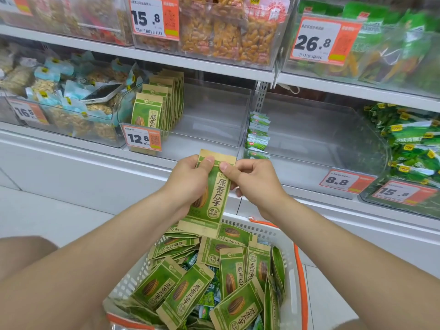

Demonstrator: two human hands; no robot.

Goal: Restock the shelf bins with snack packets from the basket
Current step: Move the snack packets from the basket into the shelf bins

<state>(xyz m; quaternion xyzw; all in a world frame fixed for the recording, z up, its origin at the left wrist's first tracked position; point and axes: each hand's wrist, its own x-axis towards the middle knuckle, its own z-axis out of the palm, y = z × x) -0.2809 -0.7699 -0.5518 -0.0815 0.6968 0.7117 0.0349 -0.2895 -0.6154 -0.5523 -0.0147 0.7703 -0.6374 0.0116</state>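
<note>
Green seed packet (pixel 212 194) held upright at frame centre; my left hand (pixel 190 177) and right hand (pixel 252 179) both pinch its top; white basket (pixel 289 263) of packets below.

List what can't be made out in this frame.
All head view:
- Whether the packet is one or several: the left hand and right hand cover its sides.
- Near end of the basket: cut off by the bottom edge.
- Basket floor: buried under loose packets.
- Top-left bin: contents blurred.
- Price tag small print: too small.
</note>
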